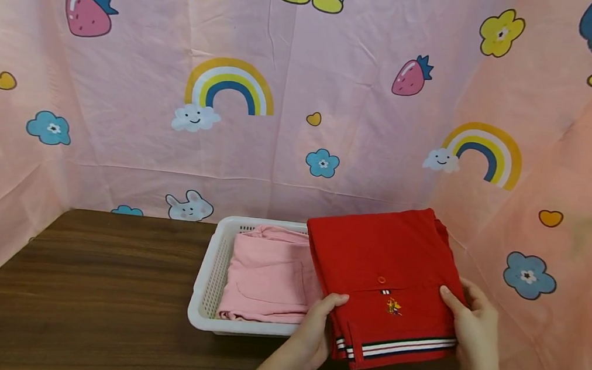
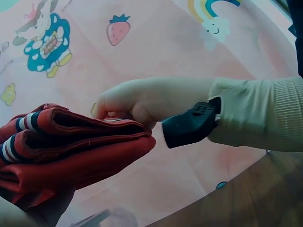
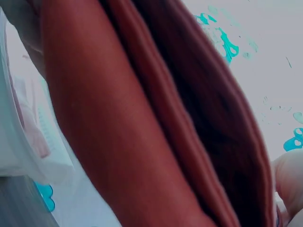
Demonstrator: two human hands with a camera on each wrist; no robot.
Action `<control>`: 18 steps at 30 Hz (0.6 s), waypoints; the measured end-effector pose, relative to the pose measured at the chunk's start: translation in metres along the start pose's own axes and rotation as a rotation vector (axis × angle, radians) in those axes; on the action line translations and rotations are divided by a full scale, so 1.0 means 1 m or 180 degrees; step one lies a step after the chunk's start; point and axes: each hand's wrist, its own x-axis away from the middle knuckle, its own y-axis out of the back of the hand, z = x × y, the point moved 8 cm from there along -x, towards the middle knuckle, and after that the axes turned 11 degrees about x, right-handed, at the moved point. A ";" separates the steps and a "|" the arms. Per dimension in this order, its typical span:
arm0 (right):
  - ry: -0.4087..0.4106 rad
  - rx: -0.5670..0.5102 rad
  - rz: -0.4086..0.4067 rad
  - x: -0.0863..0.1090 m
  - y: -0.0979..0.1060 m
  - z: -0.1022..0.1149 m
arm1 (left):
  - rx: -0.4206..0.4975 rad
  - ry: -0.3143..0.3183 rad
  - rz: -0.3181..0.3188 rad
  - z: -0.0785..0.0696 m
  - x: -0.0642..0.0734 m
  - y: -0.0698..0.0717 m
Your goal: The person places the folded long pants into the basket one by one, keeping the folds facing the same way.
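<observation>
Folded red pants (image 1: 385, 251) are held up between both hands over the right part of the table. Their near edge shows a striped waistband, a belt loop, a button and a small yellow embroidery. My left hand (image 1: 312, 333) grips the left edge, thumb on top. At the right edge my right hand (image 1: 476, 324) pinches the layers, thumb on top and other fingers behind. In the left wrist view the stacked folds of the red pants (image 2: 94, 161) are seen edge-on, with the right hand (image 2: 132, 101) beyond. Large folds of the pants (image 3: 109, 113) fill the right wrist view.
A white plastic basket (image 1: 204, 294) stands on the dark wooden table (image 1: 81, 284), left of the red pants, which overlap its right side in the head view. Inside lies a folded pink garment (image 1: 267, 276). A pink patterned cloth (image 1: 307, 51) hangs behind and at both sides.
</observation>
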 end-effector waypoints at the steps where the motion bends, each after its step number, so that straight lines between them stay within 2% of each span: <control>1: 0.0029 -0.0019 -0.0012 0.001 -0.001 0.002 | 0.0006 -0.0011 -0.0027 -0.002 0.000 0.001; 9: 0.0219 -0.0167 0.0000 0.010 -0.013 0.016 | -0.0024 -0.0082 -0.0247 -0.020 0.004 0.014; 14: 0.0227 -0.0281 0.0059 0.015 -0.020 0.020 | -0.0074 -0.0137 -0.0212 -0.032 0.006 0.017; 18: 0.0275 -0.0404 0.0203 0.019 -0.027 0.025 | -0.0145 -0.0172 -0.0172 -0.045 0.008 0.021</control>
